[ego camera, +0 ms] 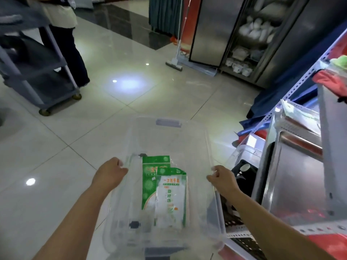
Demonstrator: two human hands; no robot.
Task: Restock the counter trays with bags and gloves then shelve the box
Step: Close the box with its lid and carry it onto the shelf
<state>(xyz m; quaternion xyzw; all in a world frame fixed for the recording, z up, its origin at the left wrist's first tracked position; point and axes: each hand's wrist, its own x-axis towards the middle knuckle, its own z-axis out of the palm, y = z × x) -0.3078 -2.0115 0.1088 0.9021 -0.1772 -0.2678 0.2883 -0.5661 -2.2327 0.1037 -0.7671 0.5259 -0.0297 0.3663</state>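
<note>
I hold a clear plastic storage box [189, 139] above the tiled floor, in front of me. My left hand [110, 172] grips its left rim and my right hand [222, 180] grips its right rim. Inside the box lie two green and white packets of disposable gloves [165, 192], one overlapping the other. A grey latch [168, 122] sits on the box's far end.
A metal shelf rack [293, 102] with a steel tray [294, 166] and red items stands at my right. A grey wheeled cart [35, 72] and a standing person [63, 44] are at the far left. A mop [176, 61] leans by a glass-door cabinet [249, 40] ahead.
</note>
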